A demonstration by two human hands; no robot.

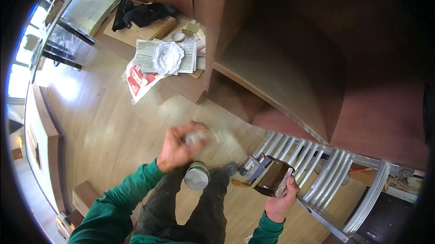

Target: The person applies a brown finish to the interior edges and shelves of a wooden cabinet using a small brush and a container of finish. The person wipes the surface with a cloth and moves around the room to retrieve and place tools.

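Observation:
My left hand (180,147) is raised over the floor before me, blurred by motion. Its fingers are closed around a whitish wad (196,138), perhaps cloth; the blur hides its exact kind. In my right hand (280,199) is a cut-open box-like container (274,177) with glossy dark brown liquid inside, my thumb along its near edge. Tan bristles (240,183), apparently a brush's, show beside the container's left end; the rest is hidden. Below my left hand a round metal can (197,177) stands between my legs, its pale grey top facing up.
An aluminium folding ladder (306,162) lies to the right, beside an open brown wooden cabinet (272,87). On a low ledge are newspapers (144,55), a crumpled white cloth (168,57), a tape roll (178,36), a cardboard box (163,28) and a black bag (146,14).

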